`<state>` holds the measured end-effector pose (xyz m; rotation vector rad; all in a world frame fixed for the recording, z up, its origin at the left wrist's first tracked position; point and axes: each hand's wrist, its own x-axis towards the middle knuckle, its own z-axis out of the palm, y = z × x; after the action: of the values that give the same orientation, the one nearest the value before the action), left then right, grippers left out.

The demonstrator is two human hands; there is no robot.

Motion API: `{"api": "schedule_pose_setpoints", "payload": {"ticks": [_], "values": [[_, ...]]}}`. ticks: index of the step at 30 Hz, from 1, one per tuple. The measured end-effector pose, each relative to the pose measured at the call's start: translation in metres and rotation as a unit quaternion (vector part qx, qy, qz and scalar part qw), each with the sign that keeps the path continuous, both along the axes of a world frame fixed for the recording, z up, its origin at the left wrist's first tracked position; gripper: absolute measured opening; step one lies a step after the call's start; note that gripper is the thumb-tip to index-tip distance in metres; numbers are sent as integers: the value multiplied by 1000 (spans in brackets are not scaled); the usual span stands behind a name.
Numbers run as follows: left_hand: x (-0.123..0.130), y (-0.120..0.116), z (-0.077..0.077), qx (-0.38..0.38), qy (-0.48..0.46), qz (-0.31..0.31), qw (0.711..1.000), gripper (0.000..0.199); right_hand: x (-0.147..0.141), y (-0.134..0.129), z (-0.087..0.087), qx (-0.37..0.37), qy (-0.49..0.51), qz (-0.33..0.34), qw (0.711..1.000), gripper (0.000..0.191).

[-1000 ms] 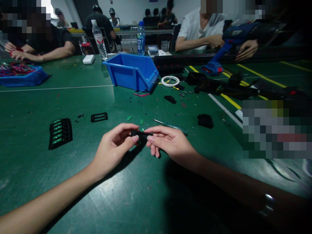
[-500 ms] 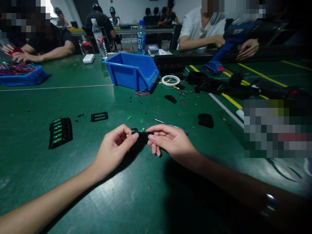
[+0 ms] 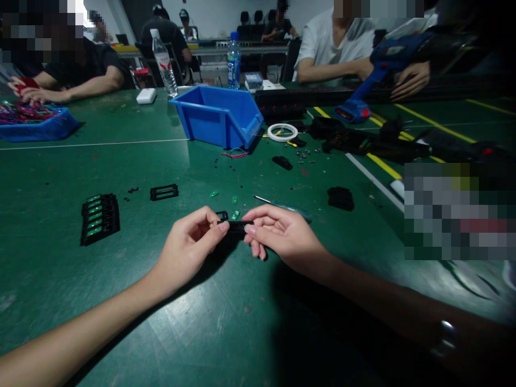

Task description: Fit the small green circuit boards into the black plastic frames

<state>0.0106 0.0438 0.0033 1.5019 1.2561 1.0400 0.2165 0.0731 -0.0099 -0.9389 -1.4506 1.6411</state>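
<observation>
Between the fingertips of both hands is a small black plastic part [image 3: 236, 228], held level just above the table. My left hand [image 3: 195, 236] pinches its left end between thumb and forefinger, and my right hand [image 3: 278, 231] pinches the right end. The fingers cover much of the part. Small green circuit boards [image 3: 235, 200] lie just beyond the hands, with a screwdriver [image 3: 278, 205] behind my right hand. Further left are a black slotted frame [image 3: 164, 192] and a row of black frames with green boards [image 3: 100, 219]. A stack of black parts [image 3: 340, 199] lies to the right.
A blue bin [image 3: 205, 126] stands beyond the hands, beside a roll of white tape [image 3: 282, 133] and loose screws. A blue power drill [image 3: 366, 80] stands at the right back. Two co-workers sit across the green table [image 3: 193, 333]. Wires fill a blue tray [image 3: 40, 129] at left.
The black part has tilted slightly, showing more of its near face. Both hands keep nearly the same place and grip.
</observation>
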Motion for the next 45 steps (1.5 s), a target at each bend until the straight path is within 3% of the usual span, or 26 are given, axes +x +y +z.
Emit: {"api": "schedule_pose_setpoints", "payload": {"ticks": [45], "values": [[0,-5,-1,24,12,-37,999,28,1,-7,3,15,-29,2,999,20]]}}
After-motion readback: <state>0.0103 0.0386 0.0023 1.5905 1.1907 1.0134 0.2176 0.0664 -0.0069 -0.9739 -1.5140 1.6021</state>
